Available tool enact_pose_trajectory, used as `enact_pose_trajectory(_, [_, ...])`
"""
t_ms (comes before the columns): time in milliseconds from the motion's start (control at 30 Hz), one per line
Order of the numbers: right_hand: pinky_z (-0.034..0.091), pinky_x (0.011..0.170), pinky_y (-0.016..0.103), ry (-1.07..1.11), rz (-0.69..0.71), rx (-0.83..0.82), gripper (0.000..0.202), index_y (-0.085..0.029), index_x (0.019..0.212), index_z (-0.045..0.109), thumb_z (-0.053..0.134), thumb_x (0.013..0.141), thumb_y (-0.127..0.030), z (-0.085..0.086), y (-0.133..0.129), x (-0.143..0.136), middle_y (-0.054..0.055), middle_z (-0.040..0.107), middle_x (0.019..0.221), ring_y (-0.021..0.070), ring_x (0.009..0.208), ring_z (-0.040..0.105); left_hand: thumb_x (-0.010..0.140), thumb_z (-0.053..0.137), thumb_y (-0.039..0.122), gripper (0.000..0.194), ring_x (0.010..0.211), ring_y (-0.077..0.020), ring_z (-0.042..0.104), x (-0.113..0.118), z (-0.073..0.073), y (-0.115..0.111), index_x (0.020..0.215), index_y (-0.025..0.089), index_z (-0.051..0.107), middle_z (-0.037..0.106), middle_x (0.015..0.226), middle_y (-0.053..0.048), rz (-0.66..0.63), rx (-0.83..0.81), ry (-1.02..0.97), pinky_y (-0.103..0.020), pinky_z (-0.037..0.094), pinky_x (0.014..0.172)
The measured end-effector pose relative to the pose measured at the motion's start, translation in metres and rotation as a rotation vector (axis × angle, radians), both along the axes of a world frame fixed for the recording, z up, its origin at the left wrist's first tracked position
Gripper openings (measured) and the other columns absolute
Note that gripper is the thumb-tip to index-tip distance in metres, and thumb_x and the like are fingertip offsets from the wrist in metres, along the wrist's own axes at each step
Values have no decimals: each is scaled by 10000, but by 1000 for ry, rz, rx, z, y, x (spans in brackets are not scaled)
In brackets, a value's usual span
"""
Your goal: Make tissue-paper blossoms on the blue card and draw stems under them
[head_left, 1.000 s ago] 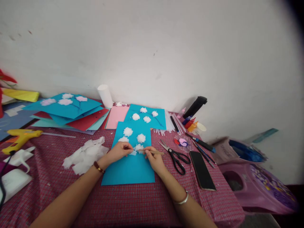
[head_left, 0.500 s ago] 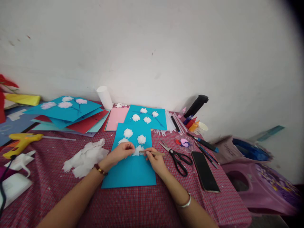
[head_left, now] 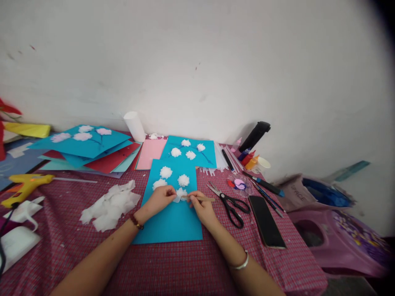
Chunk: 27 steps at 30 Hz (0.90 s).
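A blue sheet lies on the checked cloth with three fluffy white paper flowers on its upper part. Below them, a white tissue piece sits between my hands. My left hand is closed at its left edge, fingertips pinched; whatever they hold is too small to make out. My right hand grips a thin wooden stick, its tip at the tissue's right side.
Torn white tissue lies left of the sheet. To the right are scissors, a phone, pens and paint bottles. A yellow glue gun is far left, near stacked coloured sheets.
The view has shifted very slightly. Both hands stay at the tissue piece, with the left one moved back a little from the flower at upper left.
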State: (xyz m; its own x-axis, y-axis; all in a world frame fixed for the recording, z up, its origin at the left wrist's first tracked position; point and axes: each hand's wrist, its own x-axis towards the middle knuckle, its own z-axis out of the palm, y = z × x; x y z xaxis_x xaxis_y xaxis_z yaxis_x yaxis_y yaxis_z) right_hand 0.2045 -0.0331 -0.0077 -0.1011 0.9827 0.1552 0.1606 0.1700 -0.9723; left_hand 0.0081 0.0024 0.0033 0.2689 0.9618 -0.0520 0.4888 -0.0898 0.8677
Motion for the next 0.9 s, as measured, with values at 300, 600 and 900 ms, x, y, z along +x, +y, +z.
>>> enact_pose_trajectory(300, [474, 568, 279, 70, -95, 9, 213, -203, 823, 577, 490, 879, -388, 1, -2, 0, 11, 624, 666, 164, 586, 583, 688, 550, 296, 130, 610, -158, 520, 0, 0, 0, 647, 177, 581, 582, 604, 11, 14, 4, -28, -258, 368, 578])
enact_pose_trajectory(600, [458, 595, 271, -46, 28, 75, 206, -203, 834, 623, 483, 901, -340, 0, -8, -3, 18, 626, 710, 163, 632, 573, 692, 553, 328, 174, 634, -168, 554, 2, -3, 2, 671, 164, 606, 627, 642, -10, 46, -7, -91, -268, 401, 611])
enact_pose_trajectory(900, [469, 667, 282, -190, 34, 147, 199, -209, 851, 637, 462, 911, -282, -2, -6, -5, 29, 639, 783, 180, 721, 603, 692, 568, 335, 173, 634, -169, 551, 2, -11, 3, 673, 168, 612, 625, 643, -9, 50, 1, -80, -265, 398, 600])
